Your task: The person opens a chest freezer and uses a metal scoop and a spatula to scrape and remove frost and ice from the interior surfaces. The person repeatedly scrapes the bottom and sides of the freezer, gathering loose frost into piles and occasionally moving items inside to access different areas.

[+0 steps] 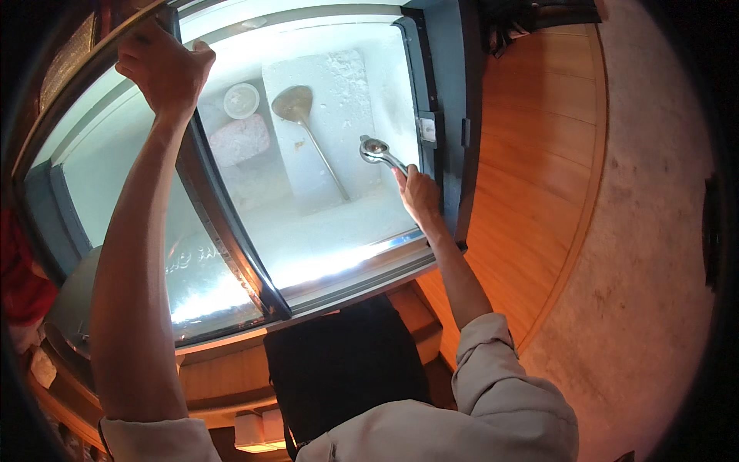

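A chest freezer (358, 289) with sliding glass lids lies before me, its right half uncovered. My left hand (167, 66) is at the upper end of the sliding glass lid's dark frame (216, 167); its fingers are partly hidden, so its hold is unclear. In my right hand (421, 195) are the handles of a metal citrus squeezer (375, 148), held over the freezer's right side. Below lies a long-handled metal ladle or scoop (294, 104) on a frosty white block (340, 92). A round white container (241, 101) and a pinkish frozen package (241, 138) are left of it.
A wooden plank surface (531, 173) adjoins the freezer at the right, with a grey floor (652, 202) beyond. A black cloth or apron (346, 358) hangs in front of me. Red fabric (23, 277) shows at the far left.
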A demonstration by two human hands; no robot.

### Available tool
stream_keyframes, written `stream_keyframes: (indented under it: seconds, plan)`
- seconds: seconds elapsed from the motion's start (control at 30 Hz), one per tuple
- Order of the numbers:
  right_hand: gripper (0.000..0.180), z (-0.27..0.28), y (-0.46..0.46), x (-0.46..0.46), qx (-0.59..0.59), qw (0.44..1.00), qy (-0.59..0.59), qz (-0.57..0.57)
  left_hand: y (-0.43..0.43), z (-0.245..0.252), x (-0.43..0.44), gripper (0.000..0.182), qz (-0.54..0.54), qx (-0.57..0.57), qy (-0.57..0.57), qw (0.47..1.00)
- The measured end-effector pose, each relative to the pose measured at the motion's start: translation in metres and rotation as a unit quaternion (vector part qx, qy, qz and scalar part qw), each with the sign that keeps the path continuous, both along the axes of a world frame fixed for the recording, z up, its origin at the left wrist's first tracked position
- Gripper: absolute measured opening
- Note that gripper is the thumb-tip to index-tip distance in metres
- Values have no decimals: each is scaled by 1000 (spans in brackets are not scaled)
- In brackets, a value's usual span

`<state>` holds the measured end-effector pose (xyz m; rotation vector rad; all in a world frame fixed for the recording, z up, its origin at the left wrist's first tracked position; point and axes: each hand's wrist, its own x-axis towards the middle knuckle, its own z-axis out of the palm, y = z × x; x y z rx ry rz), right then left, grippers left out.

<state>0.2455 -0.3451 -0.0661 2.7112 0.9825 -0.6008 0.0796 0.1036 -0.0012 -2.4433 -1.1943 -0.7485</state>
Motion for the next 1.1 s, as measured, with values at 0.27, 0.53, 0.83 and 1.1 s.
stream_keyframes:
  seconds: [0.27,0.53,0.83,1.1]
  plan:
    - [44,-5,-8,6,33,998,-43,-19,-7,5,5,70,20,-37,-1,999]
    - [42,-12,11,7,12,998,-61,-19,-7,4,5,77,38,-44,13,998]
    - [41,-38,25,18,77,992,-95,-9,-11,7,9,68,14,-54,-8,998]
    - [42,-37,29,25,70,996,-62,8,-9,6,6,68,8,-49,-22,999]
